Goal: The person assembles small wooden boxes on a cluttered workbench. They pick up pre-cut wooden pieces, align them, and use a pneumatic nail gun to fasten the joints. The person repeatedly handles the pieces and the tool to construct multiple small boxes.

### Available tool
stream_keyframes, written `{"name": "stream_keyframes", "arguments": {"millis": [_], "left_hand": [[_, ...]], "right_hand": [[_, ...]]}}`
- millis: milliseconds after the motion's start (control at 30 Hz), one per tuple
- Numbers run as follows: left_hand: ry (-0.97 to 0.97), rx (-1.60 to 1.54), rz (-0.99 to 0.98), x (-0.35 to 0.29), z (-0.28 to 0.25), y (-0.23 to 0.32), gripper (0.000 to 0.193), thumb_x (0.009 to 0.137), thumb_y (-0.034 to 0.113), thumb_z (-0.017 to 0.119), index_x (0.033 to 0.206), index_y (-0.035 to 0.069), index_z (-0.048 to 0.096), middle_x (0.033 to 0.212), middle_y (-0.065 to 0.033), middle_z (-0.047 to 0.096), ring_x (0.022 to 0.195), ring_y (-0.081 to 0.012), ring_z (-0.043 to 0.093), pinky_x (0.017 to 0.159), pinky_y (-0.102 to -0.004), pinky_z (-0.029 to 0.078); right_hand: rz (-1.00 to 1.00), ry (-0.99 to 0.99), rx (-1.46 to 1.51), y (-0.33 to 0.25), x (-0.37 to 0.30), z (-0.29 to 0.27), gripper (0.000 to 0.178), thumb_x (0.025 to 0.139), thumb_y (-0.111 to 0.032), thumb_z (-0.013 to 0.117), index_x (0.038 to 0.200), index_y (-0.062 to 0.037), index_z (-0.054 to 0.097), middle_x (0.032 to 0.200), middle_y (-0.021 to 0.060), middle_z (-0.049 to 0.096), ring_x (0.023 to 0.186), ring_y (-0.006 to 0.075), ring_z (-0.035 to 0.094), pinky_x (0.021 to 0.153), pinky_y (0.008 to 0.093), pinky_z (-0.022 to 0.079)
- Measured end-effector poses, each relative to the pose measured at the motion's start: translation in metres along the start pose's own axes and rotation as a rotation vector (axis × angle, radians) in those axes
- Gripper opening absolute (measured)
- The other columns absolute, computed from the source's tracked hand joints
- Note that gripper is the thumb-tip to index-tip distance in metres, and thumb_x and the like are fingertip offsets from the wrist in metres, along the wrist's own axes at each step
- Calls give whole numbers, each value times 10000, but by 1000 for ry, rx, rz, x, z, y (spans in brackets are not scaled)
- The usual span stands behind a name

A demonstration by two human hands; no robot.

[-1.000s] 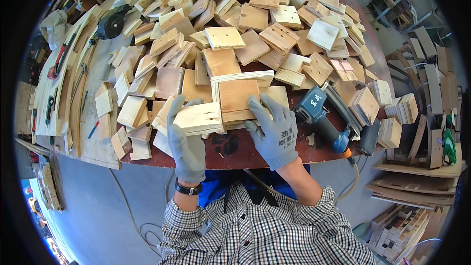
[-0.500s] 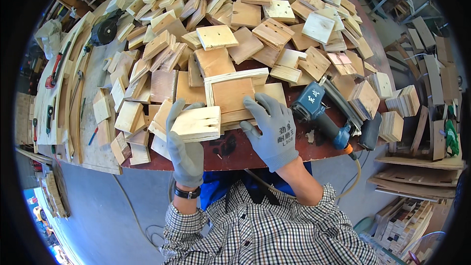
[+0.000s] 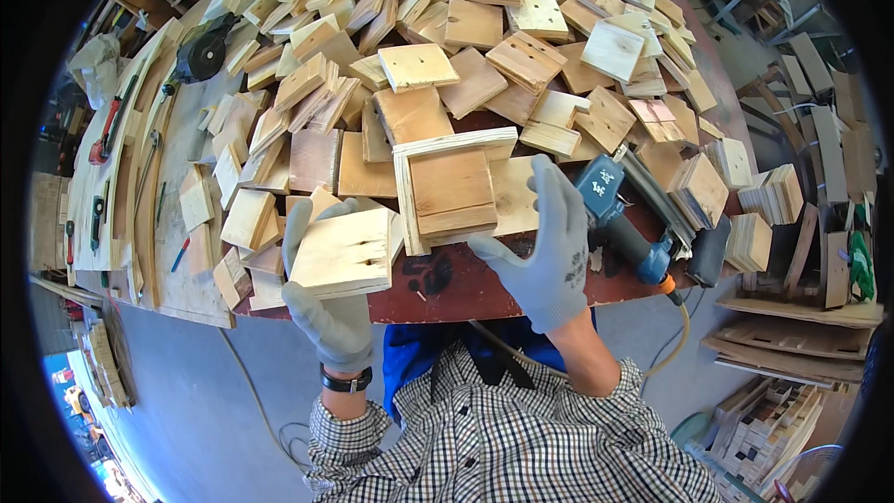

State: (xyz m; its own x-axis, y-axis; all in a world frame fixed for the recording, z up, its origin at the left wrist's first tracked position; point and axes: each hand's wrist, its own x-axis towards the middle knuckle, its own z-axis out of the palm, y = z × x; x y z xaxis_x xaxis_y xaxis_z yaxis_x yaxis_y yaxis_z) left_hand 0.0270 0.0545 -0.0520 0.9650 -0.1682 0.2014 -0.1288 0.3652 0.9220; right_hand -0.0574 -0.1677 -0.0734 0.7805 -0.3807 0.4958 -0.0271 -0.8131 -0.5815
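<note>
My gloved left hand grips a pale wooden block by its left side, above the table's front edge. My gloved right hand holds nothing; its fingers and thumb are spread, just right of a small wooden assembly. That assembly has a brown block set against thin plywood strips along its far and left sides. Another light block lies beside it, partly behind my right fingers. A blue nail gun with an orange hose fitting rests to the right of my right hand.
A big heap of wooden blocks covers the far part of the dark red table. To the left, a board carries long wooden strips, a red-handled tool and a black tape-measure-like case. Stacked blocks stand at the right edge.
My left hand has moved left and nearer with the pale block, its face turned more upward. The right hand has let go of the wooden assembly and shifted right, fingers opened.
</note>
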Motion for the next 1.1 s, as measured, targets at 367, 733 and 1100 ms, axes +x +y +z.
{"name": "stream_keyframes", "arguments": {"millis": [367,733,1100], "left_hand": [[-403,169,-120,-26,38,18,1343,772,831,763,1660,-32,242,1498,-257,530,1389,-356,550,1122,-491,498],[-773,1506,492,49,39,-10,777,886,417,767,1522,42,526,1623,-190,457,1548,-451,328,1280,-593,252],[-791,1554,577,41,41,-30,707,926,250,701,1573,55,492,1673,-164,424,1587,-425,296,1303,-543,249]], "right_hand": [[-276,-210,150,-26,-18,-25,692,804,-288,814,1453,-134,634,1545,226,541,1255,365,615,1001,449,476],[321,-190,-220,33,106,-80,272,1030,-317,629,1147,-85,709,943,195,723,888,403,722,768,499,571],[238,-178,-165,50,175,-53,575,983,-522,641,1308,-49,662,1243,238,725,1155,396,704,986,512,541]]}}
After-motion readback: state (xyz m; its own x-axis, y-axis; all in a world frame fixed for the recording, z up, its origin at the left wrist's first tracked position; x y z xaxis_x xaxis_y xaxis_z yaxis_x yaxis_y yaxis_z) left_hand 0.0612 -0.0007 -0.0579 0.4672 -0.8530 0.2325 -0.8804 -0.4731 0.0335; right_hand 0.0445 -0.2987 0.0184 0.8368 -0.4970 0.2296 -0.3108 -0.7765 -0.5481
